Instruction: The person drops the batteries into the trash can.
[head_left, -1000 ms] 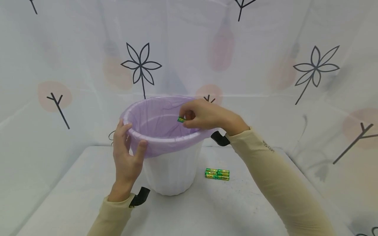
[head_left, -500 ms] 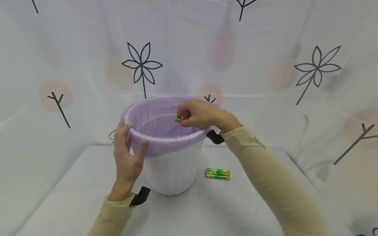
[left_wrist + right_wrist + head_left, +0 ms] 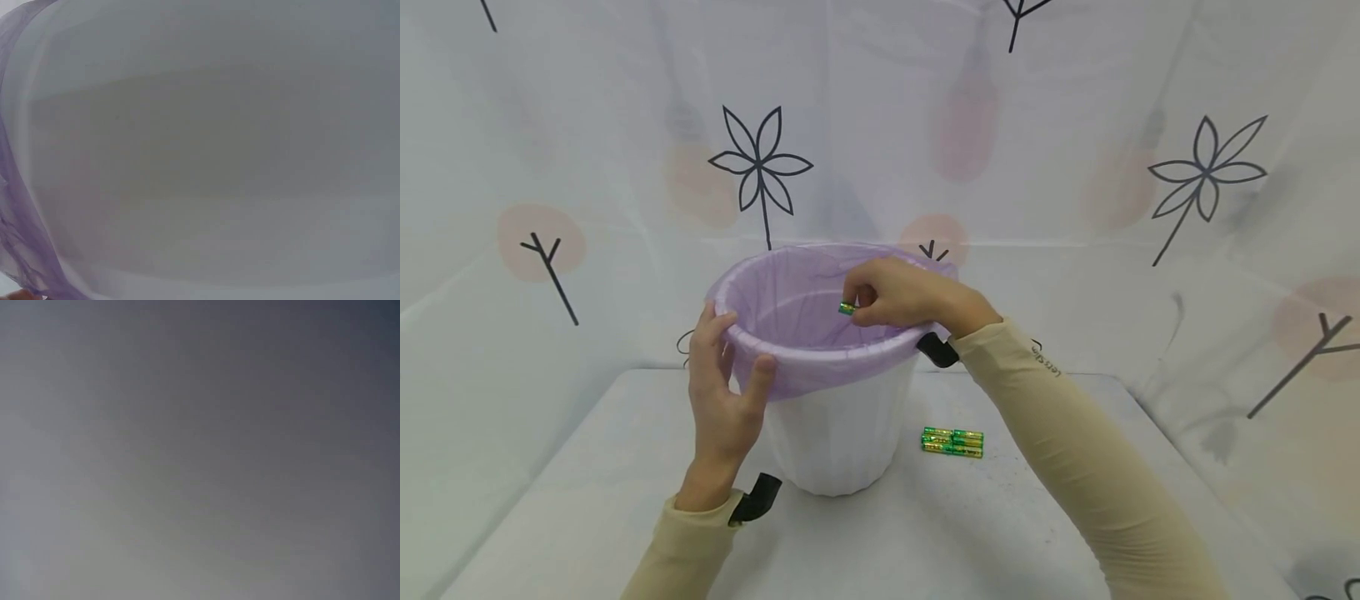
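A white trash bin (image 3: 835,442) stands on the table, with a purple bag (image 3: 842,372) lining it and folded over its rim. My left hand (image 3: 722,408) holds the bin at its left front rim, thumb against the bag's outer fold. Over the bin's mouth, my right hand (image 3: 902,293) pinches a small green and gold battery (image 3: 847,308) between fingers and thumb; one end of it sticks out. In the left wrist view, the bin's white wall (image 3: 206,150) fills most of the picture, with the bag (image 3: 25,212) at its left. The right wrist view shows only a grey blur.
Several green and gold batteries (image 3: 952,442) lie side by side on the white table (image 3: 1000,517), to the right of the bin. A white curtain (image 3: 1045,125) with drawn flowers and pink blots hangs behind and along the sides.
My right hand has shifted slightly left over the bin, with the battery still pinched. My left hand, the bin and the batteries on the table look the same.
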`<state>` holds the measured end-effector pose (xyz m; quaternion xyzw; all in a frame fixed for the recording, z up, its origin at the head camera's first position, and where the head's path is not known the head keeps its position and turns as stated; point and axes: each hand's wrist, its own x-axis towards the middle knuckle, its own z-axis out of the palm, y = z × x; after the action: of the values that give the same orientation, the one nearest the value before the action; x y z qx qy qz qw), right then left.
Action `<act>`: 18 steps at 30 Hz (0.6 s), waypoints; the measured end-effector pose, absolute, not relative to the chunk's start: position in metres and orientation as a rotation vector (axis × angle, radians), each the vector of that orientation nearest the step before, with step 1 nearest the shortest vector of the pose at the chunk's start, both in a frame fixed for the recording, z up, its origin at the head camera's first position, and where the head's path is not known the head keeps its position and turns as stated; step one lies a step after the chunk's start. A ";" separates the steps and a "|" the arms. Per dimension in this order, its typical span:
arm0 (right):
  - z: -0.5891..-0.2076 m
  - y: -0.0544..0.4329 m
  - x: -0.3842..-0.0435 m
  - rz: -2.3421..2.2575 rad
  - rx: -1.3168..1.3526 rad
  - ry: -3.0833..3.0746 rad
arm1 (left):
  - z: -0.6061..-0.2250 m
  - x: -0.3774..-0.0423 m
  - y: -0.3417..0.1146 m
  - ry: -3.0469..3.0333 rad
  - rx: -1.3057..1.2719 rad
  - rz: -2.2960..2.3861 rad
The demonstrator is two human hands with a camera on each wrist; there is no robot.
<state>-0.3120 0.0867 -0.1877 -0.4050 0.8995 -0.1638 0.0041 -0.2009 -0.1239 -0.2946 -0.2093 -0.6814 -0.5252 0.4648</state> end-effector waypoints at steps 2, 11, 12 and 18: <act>-0.188 0.086 -0.312 -0.505 -1.264 2.818 | -0.295 -0.201 -0.124 -1.673 -0.516 -1.293; -0.189 0.085 -0.312 -0.465 -1.252 2.836 | -0.295 -0.201 -0.125 -1.676 -0.514 -1.292; -0.189 0.085 -0.312 -0.467 -1.250 2.835 | -0.295 -0.201 -0.124 -1.677 -0.514 -1.291; -0.189 0.086 -0.311 -0.461 -1.233 2.836 | -0.294 -0.200 -0.124 -1.678 -0.513 -1.288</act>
<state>-0.3114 0.0861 -0.1887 -0.3943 0.9070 -0.1475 0.0078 -0.2001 -0.1237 -0.2942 -0.2087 -0.6830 -0.5241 0.4640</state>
